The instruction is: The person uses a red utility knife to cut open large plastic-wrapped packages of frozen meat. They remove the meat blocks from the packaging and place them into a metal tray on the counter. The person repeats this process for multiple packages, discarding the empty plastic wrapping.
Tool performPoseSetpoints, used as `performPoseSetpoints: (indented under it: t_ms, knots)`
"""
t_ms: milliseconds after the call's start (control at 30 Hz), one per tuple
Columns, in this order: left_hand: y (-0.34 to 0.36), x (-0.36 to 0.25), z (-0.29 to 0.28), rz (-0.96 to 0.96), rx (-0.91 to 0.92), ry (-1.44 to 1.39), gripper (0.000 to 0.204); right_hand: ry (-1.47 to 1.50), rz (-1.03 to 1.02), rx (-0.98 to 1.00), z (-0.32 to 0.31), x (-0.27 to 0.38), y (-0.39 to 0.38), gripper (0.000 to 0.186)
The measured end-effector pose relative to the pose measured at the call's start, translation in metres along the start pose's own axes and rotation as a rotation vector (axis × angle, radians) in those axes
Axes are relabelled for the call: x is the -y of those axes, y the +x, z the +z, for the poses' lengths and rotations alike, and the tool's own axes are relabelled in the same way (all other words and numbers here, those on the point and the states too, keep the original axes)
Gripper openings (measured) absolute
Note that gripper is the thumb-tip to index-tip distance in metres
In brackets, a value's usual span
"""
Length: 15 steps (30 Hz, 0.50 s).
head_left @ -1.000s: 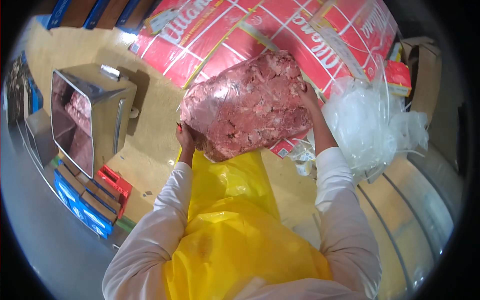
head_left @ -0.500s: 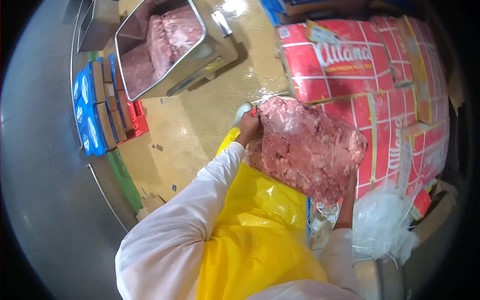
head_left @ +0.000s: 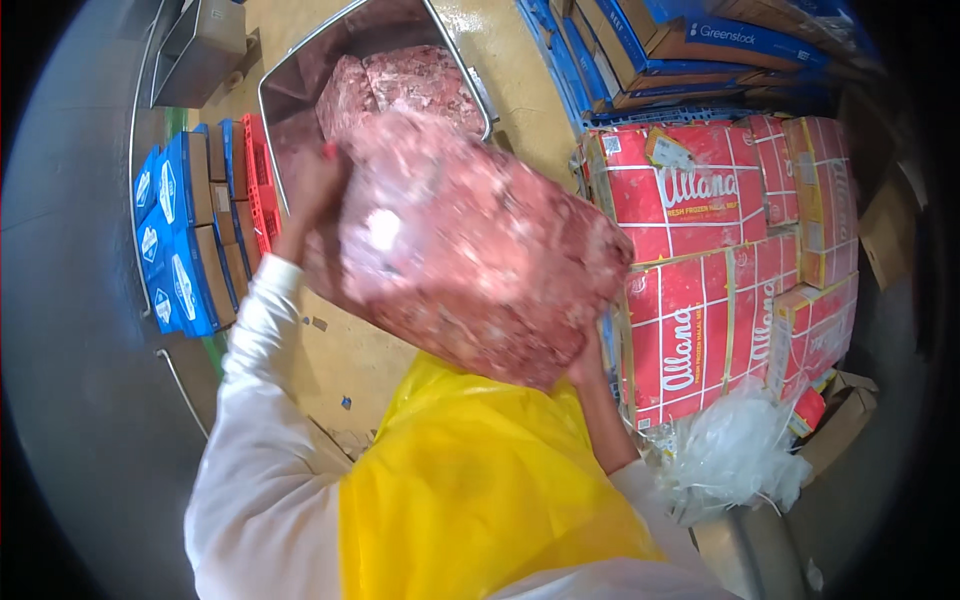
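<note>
I hold a big frozen block of pink-red meat (head_left: pixel 470 250) up in front of my chest, above my yellow plastic apron (head_left: pixel 480 500). My left hand (head_left: pixel 312 190) grips its upper left end. Under its lower right corner my right hand (head_left: pixel 587 362) supports it. Just beyond the block stands a steel bin (head_left: pixel 300 75) with two similar meat blocks (head_left: pixel 405 80) inside; the lifted block hides part of the bin's near edge.
Red cartons (head_left: pixel 700 270) are stacked at my right. Blue-and-brown flat cartons (head_left: pixel 690 40) lie behind them, and more of these (head_left: pixel 185 235) stand at the left beside a red crate (head_left: pixel 262 185). Crumpled clear plastic (head_left: pixel 735 455) lies low right. The floor (head_left: pixel 355 365) is tan.
I have turned left and raised the meat block from beside the red cartons toward the steel bin, which now lies right behind it. Both hands have kept their grip.
</note>
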<state>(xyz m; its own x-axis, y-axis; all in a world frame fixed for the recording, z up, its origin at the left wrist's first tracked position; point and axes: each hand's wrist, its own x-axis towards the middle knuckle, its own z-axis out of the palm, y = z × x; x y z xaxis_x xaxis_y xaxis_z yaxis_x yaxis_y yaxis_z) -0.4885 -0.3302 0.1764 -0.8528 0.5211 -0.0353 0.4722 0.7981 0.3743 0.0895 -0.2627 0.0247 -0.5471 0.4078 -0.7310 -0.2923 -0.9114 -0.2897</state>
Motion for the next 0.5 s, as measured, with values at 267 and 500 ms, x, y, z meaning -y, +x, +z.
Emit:
performPoseSetpoints:
  t_ms: [267,500]
  knots:
    - [0.384,0.065,-0.136,0.367,-0.243,0.02,0.03,-0.429,-0.106,0.444,0.27,-0.072,0.031,0.065]
    - [0.237,-0.088,0.017,0.417,-0.24,0.094,0.046,-0.841,-0.356,0.013,0.083,-0.004,0.047,0.045]
